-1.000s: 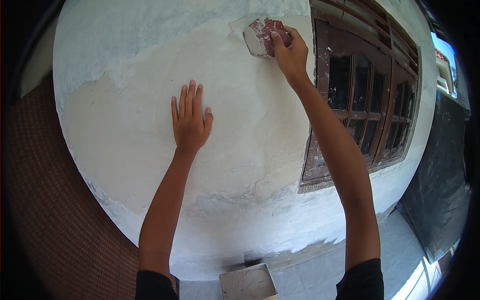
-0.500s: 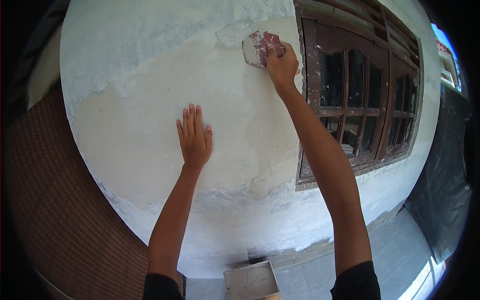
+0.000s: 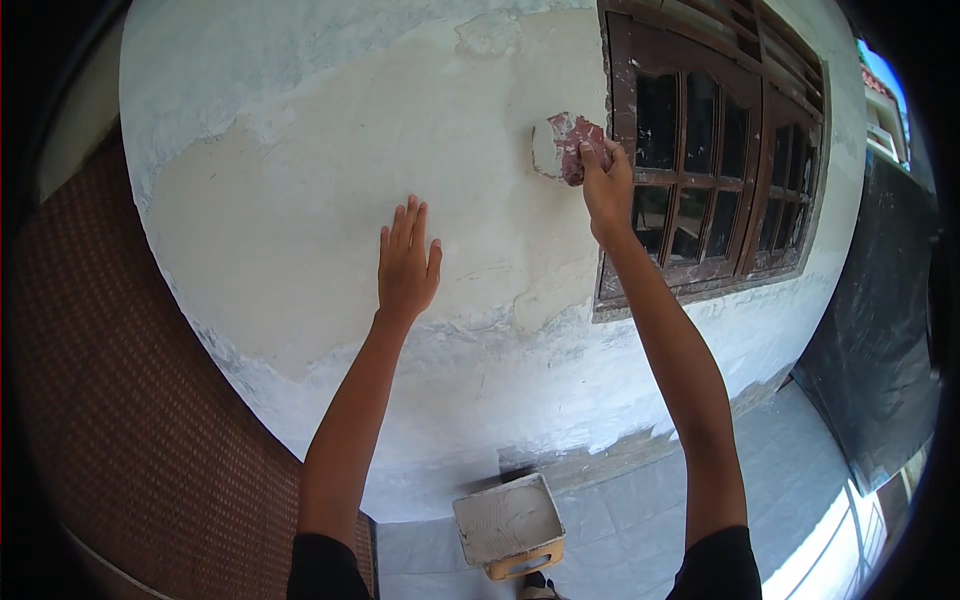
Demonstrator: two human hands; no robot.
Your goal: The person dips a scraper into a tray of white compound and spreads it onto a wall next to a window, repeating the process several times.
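My right hand (image 3: 608, 192) grips a reddish putty scraper (image 3: 578, 148) smeared with whitish putty. Its blade lies against the wall (image 3: 300, 230), just left of the brown window frame (image 3: 622, 110). Fingers stretched upward, my left hand (image 3: 407, 262) rests flat on the cream, freshly coated part of the wall. It holds nothing. Below, between my arms, a tray of pale putty (image 3: 510, 520) sits on a yellowish support (image 3: 525, 560).
The wooden window (image 3: 700, 150) with several glass panes is set into the wall on the right. A woven brown panel (image 3: 150, 400) stands at the left. Grey sheeting (image 3: 620, 530) covers the floor, and a dark tarp (image 3: 885, 320) hangs at the far right.
My right hand has brought the scraper down the wall beside the window frame. The view has tilted down slightly, showing more of the tray. My left hand remains flat on the wall.
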